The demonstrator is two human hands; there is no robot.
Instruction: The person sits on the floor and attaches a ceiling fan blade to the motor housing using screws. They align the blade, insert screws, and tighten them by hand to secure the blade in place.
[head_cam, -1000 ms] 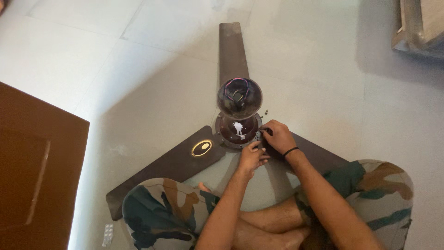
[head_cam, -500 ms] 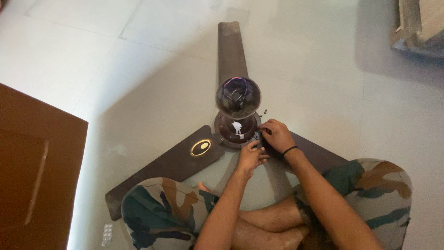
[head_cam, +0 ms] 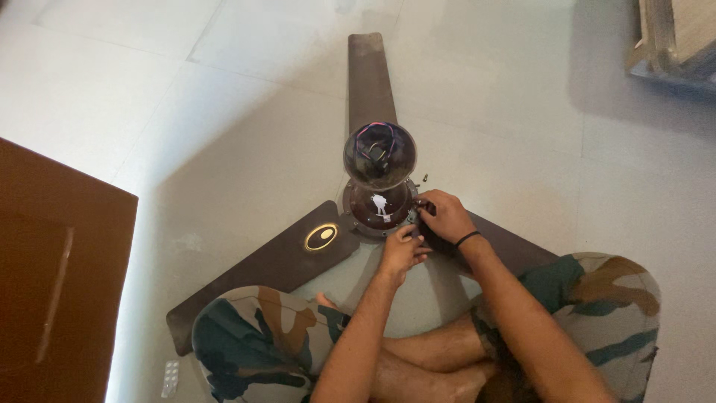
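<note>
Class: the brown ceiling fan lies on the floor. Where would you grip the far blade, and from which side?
Probably the far blade at its free outer end, pinching its long edges from above: it lies flat, narrow, clear of both hands.

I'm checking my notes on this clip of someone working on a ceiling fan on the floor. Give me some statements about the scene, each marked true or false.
1. Both hands are at the edge of the fan's round motor housing. True: the left hand and the right hand meet there.
2. The fan has four blades. False: three show.
3. The right wrist wears a dark band. True.
4. The fan lies on a wooden table. False: it lies on the pale tiled floor.
5. A blister pack of pills lies on the floor by the left knee. True.
</note>
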